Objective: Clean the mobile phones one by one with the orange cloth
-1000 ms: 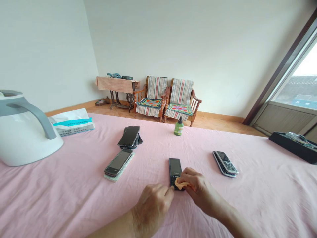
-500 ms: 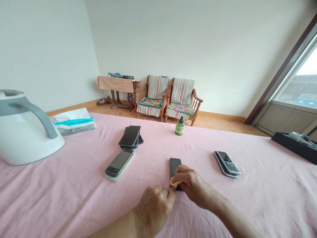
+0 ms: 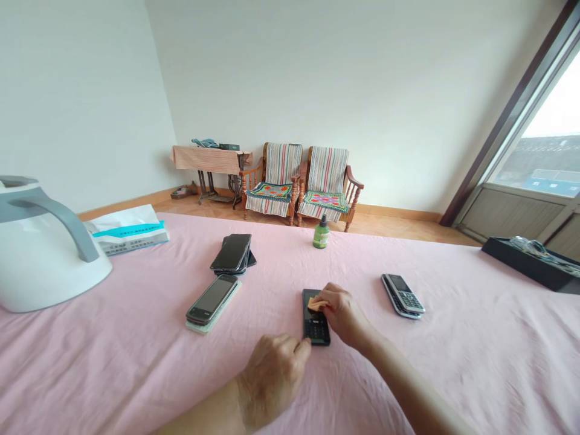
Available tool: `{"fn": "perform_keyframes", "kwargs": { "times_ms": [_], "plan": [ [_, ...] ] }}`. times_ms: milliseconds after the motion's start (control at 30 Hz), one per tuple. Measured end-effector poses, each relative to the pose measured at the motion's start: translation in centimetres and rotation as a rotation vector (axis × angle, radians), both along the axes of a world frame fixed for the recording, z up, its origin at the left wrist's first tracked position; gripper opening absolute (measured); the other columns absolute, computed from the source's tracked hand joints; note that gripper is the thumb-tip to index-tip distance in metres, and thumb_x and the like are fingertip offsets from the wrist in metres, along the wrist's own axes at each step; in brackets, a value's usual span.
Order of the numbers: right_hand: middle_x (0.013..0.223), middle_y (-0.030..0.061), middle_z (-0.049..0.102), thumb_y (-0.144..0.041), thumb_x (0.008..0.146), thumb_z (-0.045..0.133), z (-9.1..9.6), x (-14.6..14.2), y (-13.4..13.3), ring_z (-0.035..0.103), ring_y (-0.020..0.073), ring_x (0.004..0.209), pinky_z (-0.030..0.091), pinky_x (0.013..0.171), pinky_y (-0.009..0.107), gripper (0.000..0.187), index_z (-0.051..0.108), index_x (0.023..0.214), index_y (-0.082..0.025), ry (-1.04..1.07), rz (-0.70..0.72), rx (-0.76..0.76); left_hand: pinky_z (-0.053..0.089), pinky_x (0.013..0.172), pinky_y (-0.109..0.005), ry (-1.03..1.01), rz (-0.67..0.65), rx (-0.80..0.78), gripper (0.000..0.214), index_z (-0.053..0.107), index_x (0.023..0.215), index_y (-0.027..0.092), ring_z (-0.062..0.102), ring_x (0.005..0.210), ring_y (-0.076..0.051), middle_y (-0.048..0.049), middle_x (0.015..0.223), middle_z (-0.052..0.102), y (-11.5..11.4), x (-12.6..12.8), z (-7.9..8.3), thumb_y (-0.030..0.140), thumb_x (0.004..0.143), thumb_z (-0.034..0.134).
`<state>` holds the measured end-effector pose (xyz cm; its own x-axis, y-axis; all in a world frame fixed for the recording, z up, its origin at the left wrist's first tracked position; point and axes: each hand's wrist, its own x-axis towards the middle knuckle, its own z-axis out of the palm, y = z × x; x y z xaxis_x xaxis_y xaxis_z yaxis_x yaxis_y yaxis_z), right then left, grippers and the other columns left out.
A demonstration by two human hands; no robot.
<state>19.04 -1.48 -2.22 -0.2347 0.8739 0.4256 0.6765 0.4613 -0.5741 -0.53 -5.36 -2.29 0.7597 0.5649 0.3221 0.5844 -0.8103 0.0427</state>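
Head view: our right hand (image 3: 339, 311) pinches a little orange cloth (image 3: 315, 304) against the keypad phone (image 3: 316, 329), while our left hand (image 3: 272, 377), fingers curled shut, touches its near corner.

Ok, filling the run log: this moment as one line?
right hand: presses orange cloth on keypad phone | left hand: touches its near end

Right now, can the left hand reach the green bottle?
Probably not easily: the keypad phone and the right hand lie between the left hand and the green bottle, which stands far back.
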Motion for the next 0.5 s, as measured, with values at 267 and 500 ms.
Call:
{"fn": "perform_keyframes", "kwargs": {
  "times_ms": [267,500],
  "plan": [
    [0.074,0.0009,0.058,0.007,0.065,0.046,0.7,-0.9,0.0,0.055,0.0110,0.069,0.041,0.065,0.020,0.030,0.064,0.067,-0.017,-0.043,0.088,-0.007,0.047,0.055,-0.026,-0.045,0.023,-0.062,0.022,0.056,0.077,0.018,0.064,0.063,-0.019,-0.0013,0.067,0.065,0.5,0.1,-0.4,0.001,0.069,0.046],
    [0.076,0.0042,0.057,0.005,0.069,0.044,0.1,-2.3,4.3,0.054,0.0137,0.073,0.040,0.070,0.024,0.028,0.065,0.070,-0.014,-0.036,-0.057,0.001,0.044,0.057,-0.023,-0.132,0.020,-0.021,0.022,0.057,0.075,0.018,0.062,0.061,-0.016,-0.0006,0.062,0.062,0.6,0.0,-1.2,0.001,0.073,0.043]
  ]
}}
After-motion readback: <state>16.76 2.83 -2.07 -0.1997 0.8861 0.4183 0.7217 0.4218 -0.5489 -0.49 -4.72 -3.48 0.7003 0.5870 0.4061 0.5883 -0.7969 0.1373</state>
